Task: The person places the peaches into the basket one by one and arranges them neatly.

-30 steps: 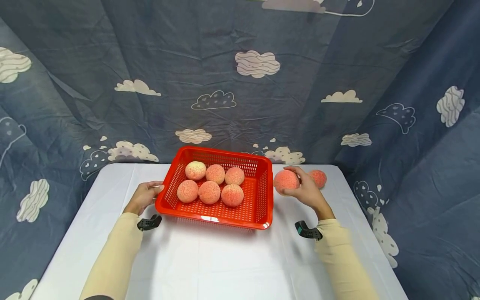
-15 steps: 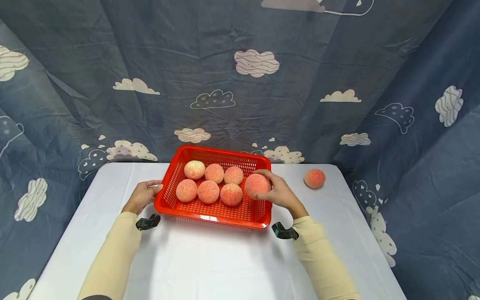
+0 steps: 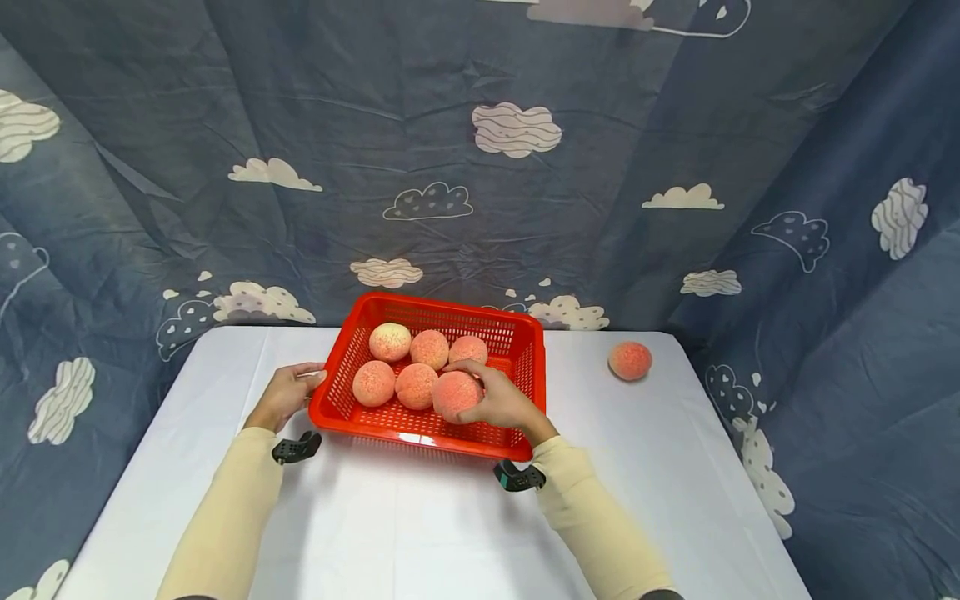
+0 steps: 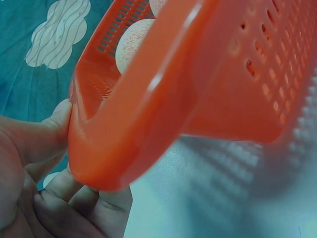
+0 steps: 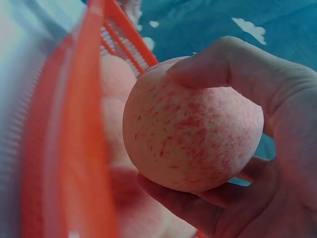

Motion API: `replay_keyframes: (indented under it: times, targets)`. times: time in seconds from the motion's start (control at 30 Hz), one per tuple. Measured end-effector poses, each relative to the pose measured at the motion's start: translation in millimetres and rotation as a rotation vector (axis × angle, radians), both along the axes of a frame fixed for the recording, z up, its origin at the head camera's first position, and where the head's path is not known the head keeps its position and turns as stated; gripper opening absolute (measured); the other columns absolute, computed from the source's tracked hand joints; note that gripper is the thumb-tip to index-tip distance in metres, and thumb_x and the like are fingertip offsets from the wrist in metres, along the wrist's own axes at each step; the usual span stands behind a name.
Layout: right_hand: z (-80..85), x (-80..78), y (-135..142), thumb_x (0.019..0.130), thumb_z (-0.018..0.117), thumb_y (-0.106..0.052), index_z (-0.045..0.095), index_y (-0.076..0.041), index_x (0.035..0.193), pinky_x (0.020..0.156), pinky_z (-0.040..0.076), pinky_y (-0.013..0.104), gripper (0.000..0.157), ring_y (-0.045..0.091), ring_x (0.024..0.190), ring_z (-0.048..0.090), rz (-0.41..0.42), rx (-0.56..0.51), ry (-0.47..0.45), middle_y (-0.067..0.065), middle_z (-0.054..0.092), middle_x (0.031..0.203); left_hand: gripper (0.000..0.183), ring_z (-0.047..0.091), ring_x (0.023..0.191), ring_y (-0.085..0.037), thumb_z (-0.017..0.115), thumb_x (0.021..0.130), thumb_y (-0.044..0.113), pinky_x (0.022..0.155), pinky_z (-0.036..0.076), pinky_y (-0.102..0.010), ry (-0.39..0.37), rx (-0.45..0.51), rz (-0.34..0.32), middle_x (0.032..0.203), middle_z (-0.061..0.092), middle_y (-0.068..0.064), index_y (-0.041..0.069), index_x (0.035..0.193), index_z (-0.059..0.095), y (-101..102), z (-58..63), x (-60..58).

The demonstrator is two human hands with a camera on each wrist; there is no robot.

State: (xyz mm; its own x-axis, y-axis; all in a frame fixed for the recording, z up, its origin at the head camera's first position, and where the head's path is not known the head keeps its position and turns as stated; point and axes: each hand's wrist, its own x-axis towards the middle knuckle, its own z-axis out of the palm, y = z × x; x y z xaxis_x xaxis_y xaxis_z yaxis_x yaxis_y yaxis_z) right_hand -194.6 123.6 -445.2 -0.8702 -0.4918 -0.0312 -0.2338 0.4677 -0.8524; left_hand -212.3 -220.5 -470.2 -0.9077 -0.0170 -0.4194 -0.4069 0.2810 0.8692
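Note:
A red plastic basket with perforated walls holds several pink-red peaches, two rows of them in the head view. My right hand grips one peach over the front middle of the basket, and this peach hides the front-row one behind it. In the right wrist view, thumb and fingers curl round the held peach, close by the basket's orange-red rim. At the basket's left end, my left hand pinches the rim, the thumb on one side and the curled fingers beneath.
Another peach lies by itself on the white tablecloth, right of the basket. Behind and along both sides of the table hangs a dark blue curtain with a cloud print.
My right hand has carried the peach leftward from beside the basket, over its right rim, to above the front row. My left hand has stayed on the basket's left rim.

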Motion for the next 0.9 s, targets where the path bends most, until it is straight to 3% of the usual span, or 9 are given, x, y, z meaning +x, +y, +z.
replay_keyframes:
  times: [0.4, 0.73, 0.9]
  targets:
    - [-31.3, -0.6, -27.6, 0.069, 0.078, -0.005, 0.056, -0.017, 0.129, 0.096, 0.044, 0.044, 0.065, 0.023, 0.112, 0.052, 0.027, -0.001, -0.155, 0.004, 0.054, 0.128, 0.046, 0.062, 0.087, -0.013, 0.048, 0.102, 0.019, 0.078, 0.055, -0.027, 0.002, 0.002, 0.003, 0.130, 0.054, -0.025, -0.005, 0.141, 0.042, -1.1, -1.6, -0.5]
    - [-35.7, 0.0, -27.5, 0.073, 0.077, -0.009, 0.052, -0.020, 0.134, 0.103, 0.038, 0.048, 0.066, 0.025, 0.120, 0.050, 0.044, 0.125, -0.098, 0.006, 0.053, 0.134, 0.045, 0.062, 0.086, -0.012, 0.049, 0.102, 0.017, 0.076, 0.055, -0.027, 0.012, 0.001, -0.008, 0.128, 0.056, -0.025, -0.006, 0.141, 0.042, -2.6, -1.3, -0.2]
    - [-33.3, 1.6, -28.1, 0.075, 0.077, -0.008, 0.052, -0.017, 0.136, 0.106, 0.035, 0.048, 0.067, 0.026, 0.125, 0.047, 0.062, 0.137, -0.079, 0.006, 0.050, 0.138, 0.045, 0.062, 0.085, -0.011, 0.049, 0.102, 0.016, 0.076, 0.055, -0.027, 0.014, 0.004, -0.010, 0.128, 0.056, -0.025, -0.006, 0.140, 0.042, -2.6, -1.4, 0.6]
